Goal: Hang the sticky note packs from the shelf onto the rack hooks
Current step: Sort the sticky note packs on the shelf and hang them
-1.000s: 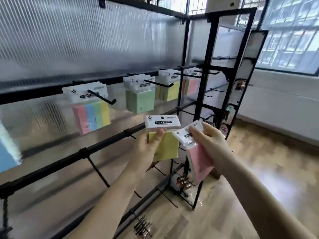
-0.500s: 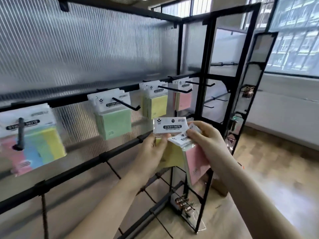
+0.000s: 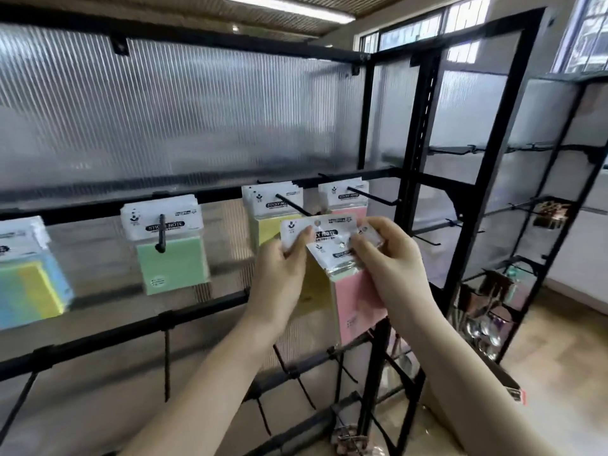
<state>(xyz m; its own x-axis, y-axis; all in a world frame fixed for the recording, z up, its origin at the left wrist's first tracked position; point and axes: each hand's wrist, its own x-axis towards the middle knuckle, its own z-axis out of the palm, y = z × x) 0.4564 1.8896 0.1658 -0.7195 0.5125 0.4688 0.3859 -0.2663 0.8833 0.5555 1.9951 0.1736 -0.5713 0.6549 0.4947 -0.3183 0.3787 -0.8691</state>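
My left hand (image 3: 279,281) pinches the white header of a yellow sticky note pack (image 3: 314,291). My right hand (image 3: 391,268) grips a pink sticky note pack (image 3: 357,307) by its header; it overlaps the front of the yellow one. Both packs are raised just below and in front of the hook (image 3: 292,204) that carries hung yellow packs (image 3: 268,205). To its right, pink packs (image 3: 343,195) hang on another hook (image 3: 375,195). Green packs (image 3: 172,258) and multicolour packs (image 3: 29,291) hang further left.
A black rack frame post (image 3: 418,159) stands just right of my hands, with bare hooks (image 3: 427,240) beyond it. A lower rail (image 3: 131,330) holds several empty hooks. A second black rack (image 3: 526,225) at right holds metal items. Ribbed translucent panels back the rack.
Both hands have risen with their packs toward the upper rail, and the two headers now overlap. The view has swung right and up, so the hung packs sit further left.
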